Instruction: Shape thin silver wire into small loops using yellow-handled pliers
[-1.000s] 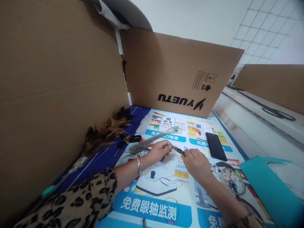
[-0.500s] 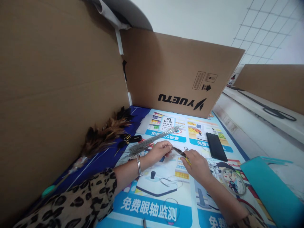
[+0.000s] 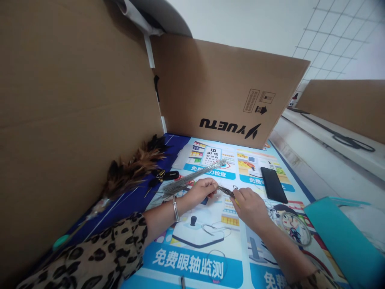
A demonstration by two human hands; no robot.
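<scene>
My left hand [image 3: 202, 192] is closed in a pinch on a thin wire just above the printed poster [image 3: 207, 261] on the table. My right hand [image 3: 250, 208] grips small pliers [image 3: 227, 192] with yellow handles, whose jaws meet the wire right beside my left fingertips. A small wire loop [image 3: 235, 187] sits at the jaws. A bundle of straight wires [image 3: 195, 176] lies on the poster just behind my left hand. Bent wire shapes [image 3: 215, 230] lie on the poster in front of my hands.
Cardboard walls [image 3: 228, 84] stand on the left and at the back. A feather duster [image 3: 132, 170] and keys [image 3: 165, 176] lie at the left. A black phone [image 3: 273, 184] lies to the right, with a wire ring [image 3: 295, 229] and a teal box [image 3: 345, 237] nearer me.
My right hand twisted the pliers back and forth at the wire end; the small loop shows at the jaws again. My left hand stayed in place.
</scene>
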